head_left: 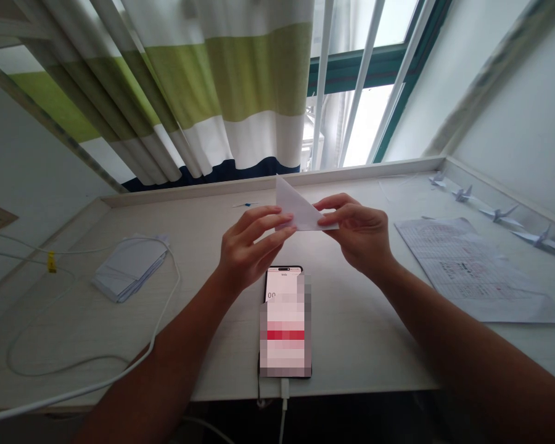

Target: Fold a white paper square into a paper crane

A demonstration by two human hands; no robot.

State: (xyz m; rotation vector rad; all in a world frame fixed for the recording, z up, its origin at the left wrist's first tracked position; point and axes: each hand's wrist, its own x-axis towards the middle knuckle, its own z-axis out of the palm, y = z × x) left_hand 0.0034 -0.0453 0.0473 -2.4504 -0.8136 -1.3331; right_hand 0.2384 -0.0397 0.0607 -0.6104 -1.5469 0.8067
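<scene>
Folded white paper (300,206): where is it, taking the phone (284,333) as our mark?

Just beyond the phone's far end and a little to its right, between the two hands, and it looks raised over the desk (351,351). It shows as a triangle, with one sharp corner pointing up and a straight lower edge.

And the left hand (247,246)?

Narrowed onto the paper. It comes in beyond the phone and to its left, fingertips close together on the paper's left part.

The right hand (363,237)?

Pinching the paper at its right corner, beyond the phone and to its right, the other fingers curled.

What else lies around the phone?

Well to its left, a stack of papers (129,265), with a white cable (173,296) looping over it. A yellow tag (51,262) is farther left. A second cable (284,394) plugs into the phone's near end.

And on its right?

A sheet with writing (472,271), well apart from the phone; past that, a row of folded paper birds (498,214) along the desk's raised edge.

Anything straight beyond?

A small blue and white item (246,205), too small to name, and a striped curtain (259,80) behind.
</scene>
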